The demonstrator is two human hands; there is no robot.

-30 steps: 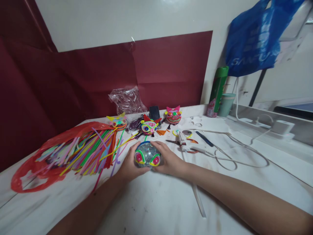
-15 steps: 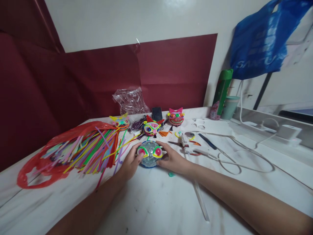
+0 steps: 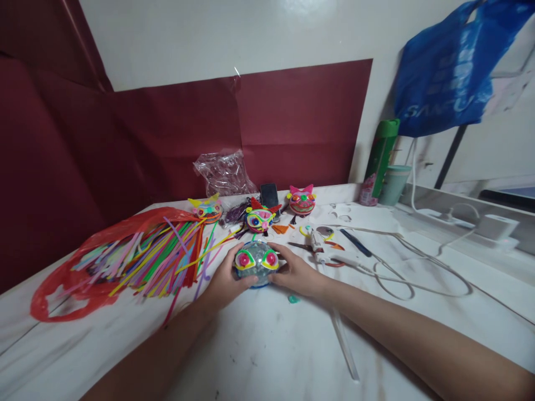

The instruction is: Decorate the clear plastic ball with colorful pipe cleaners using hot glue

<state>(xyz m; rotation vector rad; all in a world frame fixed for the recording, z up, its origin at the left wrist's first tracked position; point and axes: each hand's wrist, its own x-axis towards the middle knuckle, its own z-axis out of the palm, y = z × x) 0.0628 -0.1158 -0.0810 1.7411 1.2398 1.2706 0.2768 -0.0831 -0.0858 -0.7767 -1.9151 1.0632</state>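
Note:
Between both hands is a round, clear-grey lion-head craft (image 3: 256, 266) with two pink eyes edged in yellow and green, and a blue rim. My left hand (image 3: 225, 281) is closed around its left side, the thumb along the lower front. On the other side my right hand (image 3: 295, 271) grips it, with fingers behind and thumb low. A small green piece (image 3: 293, 299) lies on the table just below my right hand. Behind the held craft sits a finished-looking lion head (image 3: 259, 218) with red ears and blue eyes.
To the left, many coloured pipe cleaners (image 3: 154, 262) spill from a red plastic bag (image 3: 45, 289). A white glue gun (image 3: 334, 257), its cable, scissors (image 3: 298, 245) and a dark blue pen-like tool (image 3: 355, 243) lie to the right. Farther back are a pink-eared lion head (image 3: 301, 201) and a phone (image 3: 269, 195).
My left thumb has moved down from beside the left eye to the craft's lower front. My right hand keeps nearly the same grip.

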